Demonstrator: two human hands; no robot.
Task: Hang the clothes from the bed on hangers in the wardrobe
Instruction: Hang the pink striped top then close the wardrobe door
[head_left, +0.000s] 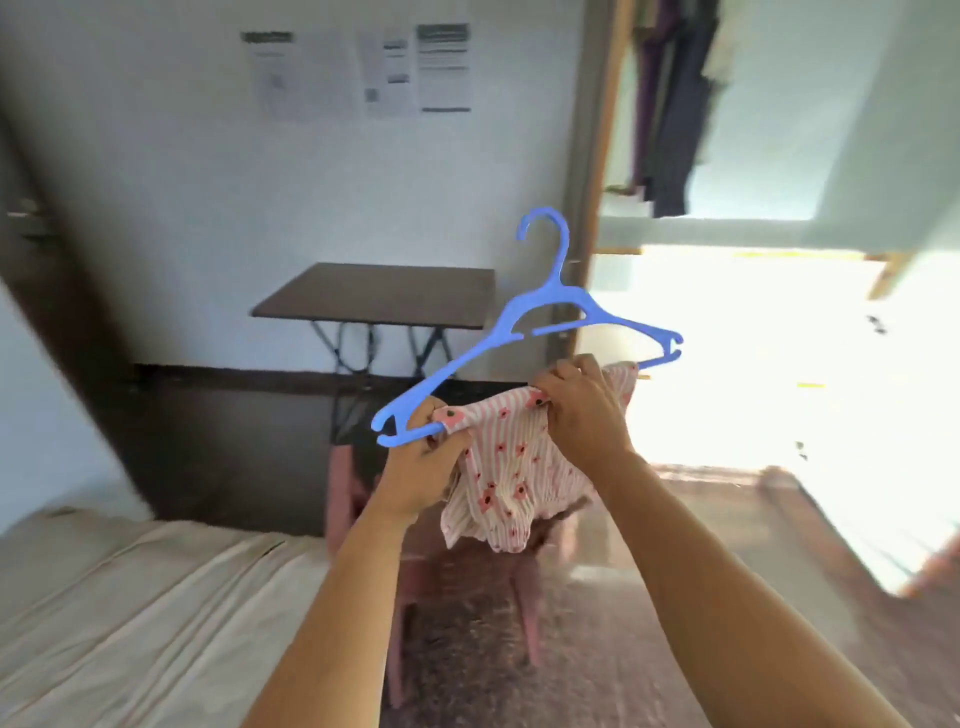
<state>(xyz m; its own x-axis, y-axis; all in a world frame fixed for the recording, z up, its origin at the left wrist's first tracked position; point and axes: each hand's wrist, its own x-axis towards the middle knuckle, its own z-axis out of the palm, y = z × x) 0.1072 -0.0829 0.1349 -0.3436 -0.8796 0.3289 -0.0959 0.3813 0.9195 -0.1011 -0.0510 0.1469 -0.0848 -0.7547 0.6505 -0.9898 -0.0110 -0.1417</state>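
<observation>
above the bed's edge (156, 597), blue hanger (540, 322) and striped garment (498, 467) are gripped by left hand (421, 467), pinched by right hand (582, 410), for threading.

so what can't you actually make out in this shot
- Head view: the bottom bar of the blue hanger is covered by the striped floral garment and both hands.
- The printed sheets on the wall are too blurred to read.
- The dark hanging clothes in the wardrobe are cut off by the top edge.
</observation>
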